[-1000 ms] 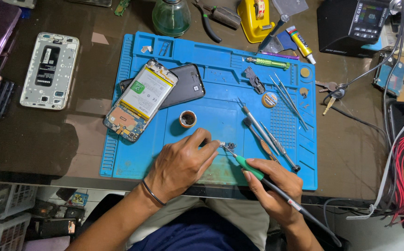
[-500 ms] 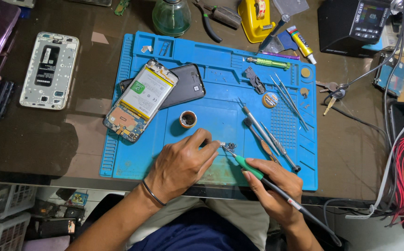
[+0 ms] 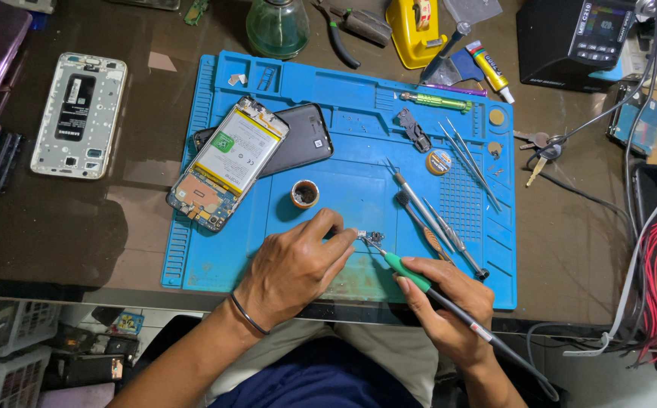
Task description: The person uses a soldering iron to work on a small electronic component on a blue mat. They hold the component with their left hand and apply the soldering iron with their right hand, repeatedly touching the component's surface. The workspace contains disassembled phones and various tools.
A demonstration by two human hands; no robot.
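Down on the blue work mat, head view, and it's tight work at the near edge. Left hand has its fingertips pinched together on a small circuit part, pinning it flat to the mat. Right hand is wrapped shut around a green-handled soldering iron, pen-style, its tip right at that part, touching or nearly so; too small to tell which.

Just beyond the hands sits a little round flux tin, lid off. Up and left, an opened phone with its battery showing lies across a dark back cover. Tweezers and screwdrivers lie just right of the working spot, near the right knuckles.

Risks, as I read it: the left fingertips are very close to the iron's tip, so a small slip could burn them. Should the pinch ease, the part could skid under the tip's push. The iron's cable trails off the table edge; a snag there could jerk the tip off target.
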